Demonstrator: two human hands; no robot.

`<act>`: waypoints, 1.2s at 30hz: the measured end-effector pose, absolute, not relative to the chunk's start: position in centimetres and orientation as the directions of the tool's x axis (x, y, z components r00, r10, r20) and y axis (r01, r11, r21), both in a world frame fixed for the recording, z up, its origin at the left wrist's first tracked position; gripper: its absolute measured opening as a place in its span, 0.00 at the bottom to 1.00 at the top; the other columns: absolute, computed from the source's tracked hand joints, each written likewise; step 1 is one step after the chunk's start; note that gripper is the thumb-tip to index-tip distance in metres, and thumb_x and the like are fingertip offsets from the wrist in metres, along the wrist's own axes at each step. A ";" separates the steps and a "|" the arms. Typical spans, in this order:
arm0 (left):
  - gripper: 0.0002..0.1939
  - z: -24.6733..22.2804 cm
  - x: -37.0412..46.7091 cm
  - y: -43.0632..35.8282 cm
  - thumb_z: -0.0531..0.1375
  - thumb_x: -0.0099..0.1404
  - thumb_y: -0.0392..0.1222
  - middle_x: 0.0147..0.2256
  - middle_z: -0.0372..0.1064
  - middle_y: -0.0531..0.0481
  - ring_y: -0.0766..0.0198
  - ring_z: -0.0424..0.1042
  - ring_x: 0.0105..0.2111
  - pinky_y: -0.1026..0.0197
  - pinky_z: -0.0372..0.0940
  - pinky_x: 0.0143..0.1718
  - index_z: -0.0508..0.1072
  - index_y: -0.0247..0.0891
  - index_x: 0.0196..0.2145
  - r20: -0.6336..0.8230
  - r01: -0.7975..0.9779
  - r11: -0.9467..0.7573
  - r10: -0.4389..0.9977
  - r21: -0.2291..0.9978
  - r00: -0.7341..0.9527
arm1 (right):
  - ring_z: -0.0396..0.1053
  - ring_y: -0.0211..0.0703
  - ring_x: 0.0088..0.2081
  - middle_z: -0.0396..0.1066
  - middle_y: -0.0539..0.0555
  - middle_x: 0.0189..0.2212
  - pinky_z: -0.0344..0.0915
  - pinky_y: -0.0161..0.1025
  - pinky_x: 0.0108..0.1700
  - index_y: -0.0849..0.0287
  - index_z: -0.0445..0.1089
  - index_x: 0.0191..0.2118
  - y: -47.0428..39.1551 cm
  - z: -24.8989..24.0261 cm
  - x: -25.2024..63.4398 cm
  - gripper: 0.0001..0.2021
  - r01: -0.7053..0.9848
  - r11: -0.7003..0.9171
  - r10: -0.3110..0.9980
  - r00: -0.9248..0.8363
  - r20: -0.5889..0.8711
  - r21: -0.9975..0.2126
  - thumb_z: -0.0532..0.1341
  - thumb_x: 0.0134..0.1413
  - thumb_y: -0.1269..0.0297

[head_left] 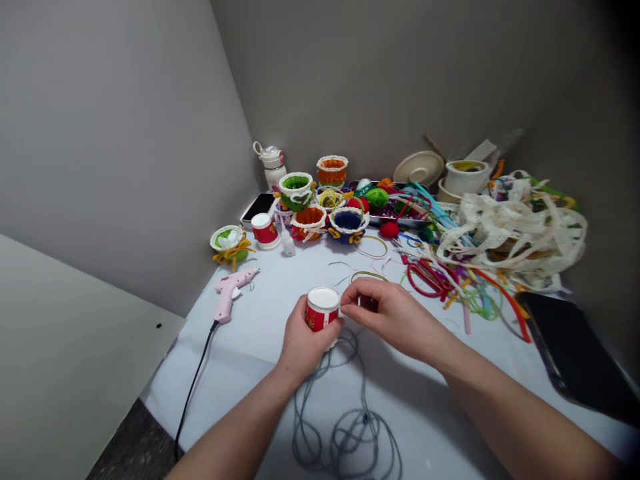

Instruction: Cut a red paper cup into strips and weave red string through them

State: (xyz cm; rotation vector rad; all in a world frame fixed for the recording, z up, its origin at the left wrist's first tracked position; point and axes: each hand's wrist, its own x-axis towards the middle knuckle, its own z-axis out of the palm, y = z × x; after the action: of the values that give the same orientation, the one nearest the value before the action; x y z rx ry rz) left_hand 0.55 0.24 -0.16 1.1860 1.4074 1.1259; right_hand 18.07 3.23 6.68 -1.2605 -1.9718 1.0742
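My left hand (pixel 305 340) is wrapped round a small red paper cup (pixel 321 315) with gold print, its white bottom facing up. A pale vertical strip shows on the cup's side. Close to the cup's right edge, the thumb and forefinger of my right hand (pixel 373 307) are pinched together; what they hold, if anything, is too small to make out. Loose loops of grey-blue yarn (pixel 363 427) lie on the white tabletop (pixel 250 373) below both hands and run up towards the cup.
A pink glue gun (pixel 231 293) with a black cord lies to the left. Yarn-covered cups (pixel 307 223), another red cup (pixel 265 231) and a small bottle (pixel 287 243) stand behind. Red scissors (pixel 430 278), lace ribbon (pixel 515 227) and a black phone-like slab (pixel 575 353) are on the right.
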 end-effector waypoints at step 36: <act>0.31 0.4 0.9 -0.2 0.72 0.49 0.41 0.46 0.74 0.45 0.56 0.73 0.44 0.58 0.67 0.46 0.69 0.36 0.50 -0.127 0.116 0.125 0.992 0.985 0.007 | 0.66 0.37 0.30 0.73 0.50 0.28 0.59 0.34 0.32 0.57 0.76 0.29 3.3 6.9 17.7 0.06 0.454 0.218 0.894 -0.448 -0.010 -0.864 0.61 0.53 0.68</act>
State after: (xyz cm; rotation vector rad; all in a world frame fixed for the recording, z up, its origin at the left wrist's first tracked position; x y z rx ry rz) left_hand 0.94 -0.20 0.42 1.2048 1.3396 1.0477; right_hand 17.75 3.32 6.86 -1.2404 -1.9968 1.1564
